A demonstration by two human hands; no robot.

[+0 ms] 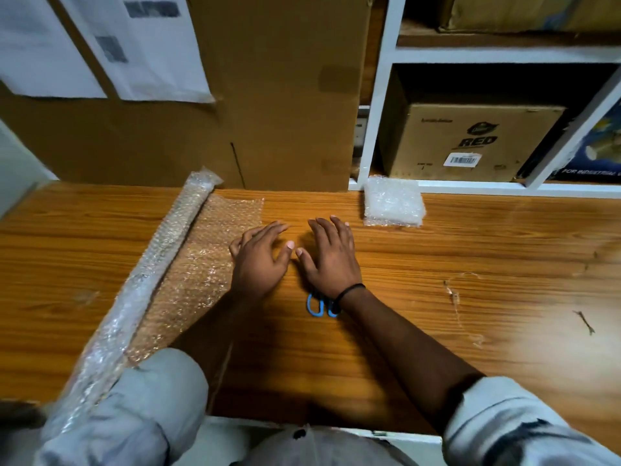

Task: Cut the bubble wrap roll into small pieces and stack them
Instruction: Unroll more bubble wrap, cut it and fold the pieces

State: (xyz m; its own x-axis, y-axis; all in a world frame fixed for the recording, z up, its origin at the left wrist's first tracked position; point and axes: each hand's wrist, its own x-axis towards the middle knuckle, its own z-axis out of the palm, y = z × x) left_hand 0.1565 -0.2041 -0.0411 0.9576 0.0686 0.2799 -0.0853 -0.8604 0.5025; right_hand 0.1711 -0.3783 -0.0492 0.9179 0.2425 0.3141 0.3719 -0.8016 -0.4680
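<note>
I see wooden table (470,264), cardboard box (285,95) and white shelf (470,190) behind; left hand (258,260), right hand (331,257) flat on it, fingers spread, holding nothing.

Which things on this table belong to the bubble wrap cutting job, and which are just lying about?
For the job: bubble wrap roll; its unrolled sheet; blue-handled scissors; stack of cut pieces.

Lying about: large cardboard box; papers on the cardboard at the back left; printed carton on the shelf.
</note>
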